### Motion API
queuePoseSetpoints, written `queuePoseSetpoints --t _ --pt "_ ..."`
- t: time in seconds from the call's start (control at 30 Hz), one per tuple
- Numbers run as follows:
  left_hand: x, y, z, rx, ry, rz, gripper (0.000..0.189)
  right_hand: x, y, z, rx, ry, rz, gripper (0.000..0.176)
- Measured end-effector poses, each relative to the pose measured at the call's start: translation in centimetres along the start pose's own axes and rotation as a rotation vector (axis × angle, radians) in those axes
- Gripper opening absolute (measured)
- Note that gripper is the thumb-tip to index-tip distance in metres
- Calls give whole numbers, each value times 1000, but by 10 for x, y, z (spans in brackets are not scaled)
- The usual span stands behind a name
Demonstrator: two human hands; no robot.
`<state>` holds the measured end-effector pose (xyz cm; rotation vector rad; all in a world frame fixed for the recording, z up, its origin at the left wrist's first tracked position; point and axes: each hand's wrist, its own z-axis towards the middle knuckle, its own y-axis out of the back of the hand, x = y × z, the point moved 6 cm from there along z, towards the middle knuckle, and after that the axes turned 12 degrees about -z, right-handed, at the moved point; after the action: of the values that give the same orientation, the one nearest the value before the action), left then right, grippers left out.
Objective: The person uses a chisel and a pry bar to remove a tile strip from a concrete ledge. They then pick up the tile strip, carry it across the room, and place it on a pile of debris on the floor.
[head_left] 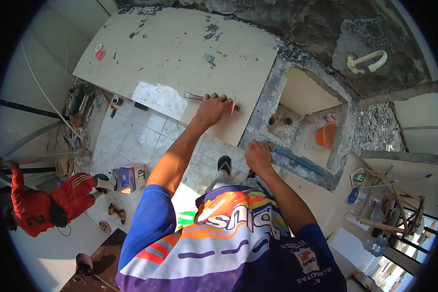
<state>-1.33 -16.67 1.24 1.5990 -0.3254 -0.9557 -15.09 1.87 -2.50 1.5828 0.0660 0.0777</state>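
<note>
My left hand [212, 109] is closed over a tool lying low across the large cream panel [175, 53]. A looped metal end [192, 97] sticks out on the left of the fist and a red part [232, 106] on the right; I cannot tell the tool's kind. My right hand [259, 156] has its fingers bent together on the front corner of the rough concrete counter [258, 117]. A blue pipe-like bar [299, 161] lies along the counter's front edge, just right of those fingers. Behind it gapes the square opening in the counter.
An orange bucket [326, 135] stands inside the opening. Rubble and a red tape roll [100, 55] lie on the panel. A cream tap [366, 62] juts from the wall. A person in red [44, 204] works at left, near a box [132, 178] and a drill [116, 213].
</note>
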Motion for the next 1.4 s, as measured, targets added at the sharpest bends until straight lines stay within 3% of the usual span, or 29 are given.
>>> queuePoseSetpoints --t 0.1,0.23,0.37,0.43,0.57,0.63,0.83,0.87,1.07,1.13,1.23,1.3,1.4 --pt "3 -5 10 15 -95 51 45 -19 18 -15 -71 -139 134 15" --pt "30 -15 7 -82 -42 -109 52 -55 42 -64 -125 -377 415 13" --pt "17 -1 -45 -651 219 -315 71 -92 39 -119 -125 -584 486 13" --pt "-16 -22 -85 -783 390 -307 75 -113 24 -152 -202 -712 551 12" --pt "-80 -70 -85 -361 475 -288 101 -128 29 -191 -311 -844 581 10" --pt "-78 -75 -72 -305 531 -266 102 -128 22 -202 -277 -861 620 11" --pt "-71 -71 -54 -181 433 -102 84 -144 11 -178 -220 -680 634 12" --pt "-73 -65 -54 -230 408 -113 71 -143 15 -173 -215 -649 668 12" --pt "-88 -53 -50 -264 286 -25 56 -159 41 -158 -180 -562 759 11" --pt "-98 -54 -52 -294 257 -123 50 -158 40 -158 -134 -574 802 12" --pt "-161 -59 -62 -164 58 -377 43 -136 40 -141 10 -429 735 17" --pt "-222 -82 -75 -56 -240 -548 42 -118 37 -130 140 -323 680 21" --pt "-261 -107 -90 5 -227 -485 31 -109 31 -128 264 -311 597 22"
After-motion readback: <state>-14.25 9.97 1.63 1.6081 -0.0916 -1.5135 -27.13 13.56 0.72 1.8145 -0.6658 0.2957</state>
